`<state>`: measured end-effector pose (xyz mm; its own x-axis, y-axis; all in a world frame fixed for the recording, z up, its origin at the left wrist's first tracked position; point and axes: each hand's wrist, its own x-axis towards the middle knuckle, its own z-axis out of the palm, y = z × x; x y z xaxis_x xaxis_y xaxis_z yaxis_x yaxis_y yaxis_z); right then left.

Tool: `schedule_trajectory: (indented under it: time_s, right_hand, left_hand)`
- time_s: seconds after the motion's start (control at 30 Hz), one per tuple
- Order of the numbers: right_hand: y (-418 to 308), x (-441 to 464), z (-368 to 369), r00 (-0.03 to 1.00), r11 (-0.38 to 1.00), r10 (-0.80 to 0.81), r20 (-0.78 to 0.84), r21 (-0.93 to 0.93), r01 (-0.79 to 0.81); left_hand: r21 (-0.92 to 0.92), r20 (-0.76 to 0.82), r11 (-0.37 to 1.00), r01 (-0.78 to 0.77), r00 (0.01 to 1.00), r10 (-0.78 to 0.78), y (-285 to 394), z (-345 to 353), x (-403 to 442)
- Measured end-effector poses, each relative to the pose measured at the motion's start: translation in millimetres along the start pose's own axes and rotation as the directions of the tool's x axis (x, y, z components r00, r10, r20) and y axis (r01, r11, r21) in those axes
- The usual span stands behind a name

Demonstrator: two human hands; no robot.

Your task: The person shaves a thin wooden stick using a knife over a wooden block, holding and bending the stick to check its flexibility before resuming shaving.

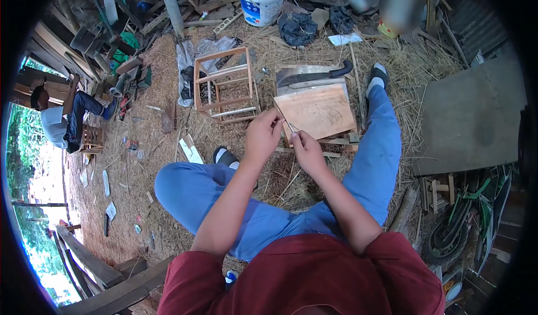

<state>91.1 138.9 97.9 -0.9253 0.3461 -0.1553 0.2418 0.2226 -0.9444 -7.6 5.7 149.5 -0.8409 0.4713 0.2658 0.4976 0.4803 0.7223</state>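
One thin stick (pixel 290 126) showed on my feed between the left hand (pixel 264 135) and the right hand (pixel 309 150), in front of the knees. I saw the right thumb and forefinger clamped on its near end; the left fingertips were bunched close to it, but I couldn't tell whether they gripped. From the hands, a wooden board (pixel 320 109) lay at two o'clock, a knife (pixel 319 75) at one, a wooden frame (pixel 249 74) at ten, and a bucket (pixel 260 7) at twelve.

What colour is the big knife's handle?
The knife's handle is black, seen best in the head view.
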Motion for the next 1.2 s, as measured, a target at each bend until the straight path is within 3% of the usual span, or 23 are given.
schedule_trajectory:
  time_s: [0.4,0.47,0.57,0.67,0.8,0.9,0.97,1.07,1.2]
  right_hand:
    - [-1.3,-6.3,-0.7,0.996,0.986,0.076,0.04,-0.148,-0.07]
    - [-6.2,-8.0,-1.8,0.998,0.98,0.03,0.062,-0.199,-0.017]
    - [47.9,0.6,6.4,0.997,0.966,0.082,-0.006,-0.244,-0.081]
    - [21.0,2.0,-2.6,0.999,0.97,0.033,0.025,-0.241,-0.026]
    - [8.0,0.3,-1.5,0.998,0.982,0.05,0.031,-0.182,-0.044]
    - [25.1,7.2,-8.1,0.997,0.965,0.08,0.009,-0.251,-0.076]
    - [-2.4,7.4,-20.1,0.985,0.963,0.102,0.137,-0.261,-0.064]
    - [-7.4,3.7,-18.1,0.992,0.917,0.074,0.105,-0.399,-0.026]
    - [23.7,12.3,-14.4,0.993,0.916,0.064,0.103,-0.401,-0.017]
  left_hand:
    - [0.012,-0.058,1.0,-0.029,0.998,0.029,3.9,-2.1,-18.6]
    - [0.019,-0.04,0.998,-0.051,0.998,0.052,2.5,-1.7,-19.1]
    - [-0.005,-0.064,1.0,-0.027,0.998,0.026,2.1,1.4,-20.9]
    - [-0.017,-0.061,0.998,-0.068,0.996,0.067,-2.3,2.7,-16.7]
    - [0.011,0.014,0.999,-0.049,0.999,0.048,3.4,-2.8,-14.2]
    - [0.013,0.055,0.995,-0.101,0.993,0.1,-2.3,-6.4,-12.4]
    - [0.022,0.081,0.992,-0.121,0.99,0.118,-6.6,-7.9,-10.9]
    - [0.069,0.083,0.977,-0.2,0.977,0.194,-14.1,-9.9,-11.4]
    - [0.06,0.079,0.981,-0.186,0.98,0.181,-11.5,-11.1,-10.4]
